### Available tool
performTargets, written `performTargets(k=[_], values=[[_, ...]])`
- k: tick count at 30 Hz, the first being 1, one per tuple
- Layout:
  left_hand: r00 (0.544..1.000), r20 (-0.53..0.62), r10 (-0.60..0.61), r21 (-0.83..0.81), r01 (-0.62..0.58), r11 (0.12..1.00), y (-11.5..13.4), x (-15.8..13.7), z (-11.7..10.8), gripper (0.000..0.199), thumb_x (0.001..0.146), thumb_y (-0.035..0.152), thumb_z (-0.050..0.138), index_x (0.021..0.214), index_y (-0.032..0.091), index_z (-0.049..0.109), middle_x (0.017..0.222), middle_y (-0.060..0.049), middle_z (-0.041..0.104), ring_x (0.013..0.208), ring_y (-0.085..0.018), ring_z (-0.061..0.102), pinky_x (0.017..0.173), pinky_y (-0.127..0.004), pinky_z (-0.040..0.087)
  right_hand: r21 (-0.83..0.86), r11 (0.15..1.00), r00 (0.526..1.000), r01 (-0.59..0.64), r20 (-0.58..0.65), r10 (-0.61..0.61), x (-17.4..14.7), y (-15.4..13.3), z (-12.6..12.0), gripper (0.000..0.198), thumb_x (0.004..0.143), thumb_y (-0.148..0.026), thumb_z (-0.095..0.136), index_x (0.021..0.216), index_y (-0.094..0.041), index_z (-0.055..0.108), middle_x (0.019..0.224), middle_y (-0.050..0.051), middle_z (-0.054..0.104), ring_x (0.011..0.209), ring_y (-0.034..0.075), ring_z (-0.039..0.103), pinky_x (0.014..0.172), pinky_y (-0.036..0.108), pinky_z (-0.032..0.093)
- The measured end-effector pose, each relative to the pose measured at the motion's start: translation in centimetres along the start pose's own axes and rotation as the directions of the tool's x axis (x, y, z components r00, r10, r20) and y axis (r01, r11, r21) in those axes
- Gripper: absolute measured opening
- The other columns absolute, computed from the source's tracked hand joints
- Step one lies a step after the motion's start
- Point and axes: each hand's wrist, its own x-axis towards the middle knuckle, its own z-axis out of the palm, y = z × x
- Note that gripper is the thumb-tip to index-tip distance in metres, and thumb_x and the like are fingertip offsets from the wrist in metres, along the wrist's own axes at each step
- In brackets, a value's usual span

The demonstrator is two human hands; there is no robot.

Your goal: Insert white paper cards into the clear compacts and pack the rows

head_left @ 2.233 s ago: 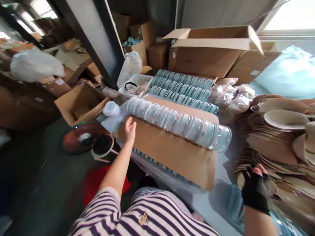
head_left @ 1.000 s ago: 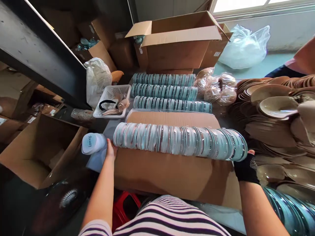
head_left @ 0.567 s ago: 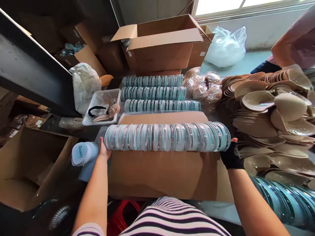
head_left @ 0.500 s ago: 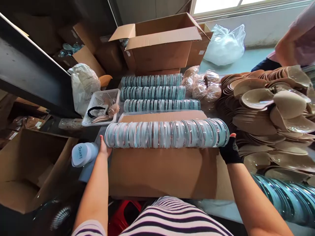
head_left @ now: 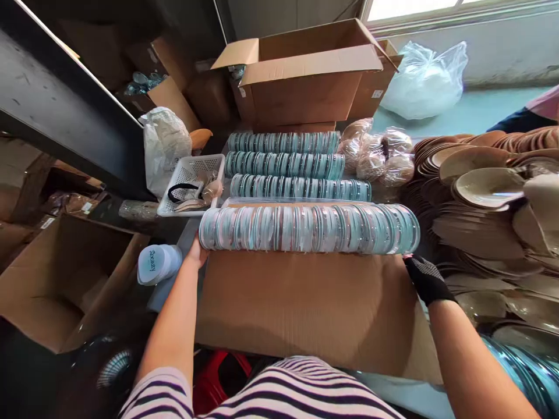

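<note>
Near the centre of the view, lying crosswise from about 9 to 3 o'clock: a long clear-wrapped roll (head_left: 310,228) of teal-edged round pieces. At its 9 o'clock end, the bare left hand (head_left: 197,253), cupped against the end and holding it, some fingers hidden behind. At its opposite end, towards 4 o'clock, the right hand (head_left: 427,278) in a black fingerless glove, fingertips touching the lower edge; impossible to tell from here whether spread wide or narrow. Just below, at 6 o'clock: a brown cardboard sheet (head_left: 305,314). Beyond the roll, at 12 o'clock: three parallel teal rows (head_left: 300,187), then an open cardboard box (head_left: 301,102). At 2 o'clock: film-wrapped tan bundles (head_left: 382,160). At 3 o'clock: heaped tan cups (head_left: 474,230), stacked inside one another. Between 9 and 10 o'clock: a white basket (head_left: 188,169) with small items inside. At 8 o'clock, near the left hand: white lettered tubs (head_left: 159,265).
</note>
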Motion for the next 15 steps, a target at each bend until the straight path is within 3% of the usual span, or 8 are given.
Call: performTargets(k=[3,5,9,15], values=[[0.999,0.037,0.021,-0.022,-0.020,1.000,-0.1,0.4,0.2,0.057,0.098,0.057,0.031,0.114,0.018,0.070,0.106,-0.009,0.076,0.109,-0.023,0.067,0.088,-0.034,0.054,0.025,0.999,0.991,-0.035,0.133,0.031,-0.1,1.3,-0.2,0.018,0.063,-0.041,0.063,0.067,-0.024,0.061,0.079,0.003,0.070,0.099,0.028,0.062,0.104,0.042,0.041],[0.998,0.044,0.053,-0.043,-0.051,0.998,-0.3,0.5,0.4,0.054,0.098,0.055,0.032,0.111,0.019,0.071,0.105,-0.008,0.076,0.112,-0.022,0.066,0.091,-0.034,0.054,0.067,0.997,0.985,-0.034,0.172,0.023,-0.4,1.6,-0.1,0.025,0.058,-0.043,0.068,0.076,-0.025,0.064,0.090,0.003,0.073,0.106,0.029,0.062,0.107,0.041,0.040],[0.980,0.028,0.196,-0.105,-0.192,0.976,-1.1,0.2,0.0,0.045,0.098,0.049,0.038,0.112,0.022,0.071,0.115,-0.004,0.075,0.123,-0.021,0.061,0.099,-0.035,0.051,0.142,0.989,0.998,-0.031,0.052,0.023,-1.6,1.8,0.0,0.040,0.052,-0.039,0.072,0.089,-0.026,0.067,0.114,0.007,0.071,0.124,0.032,0.056,0.114,0.042,0.035],[0.960,0.063,0.274,-0.119,-0.265,0.957,-1.1,-1.0,-1.2,0.041,0.091,0.056,0.052,0.105,0.024,0.073,0.118,-0.003,0.074,0.133,-0.022,0.054,0.103,-0.034,0.049,0.145,0.989,0.999,0.032,-0.022,-0.029,-2.5,2.1,-0.4,0.044,0.053,-0.042,0.072,0.092,-0.023,0.065,0.120,0.008,0.069,0.130,0.034,0.052,0.116,0.049,0.032]])
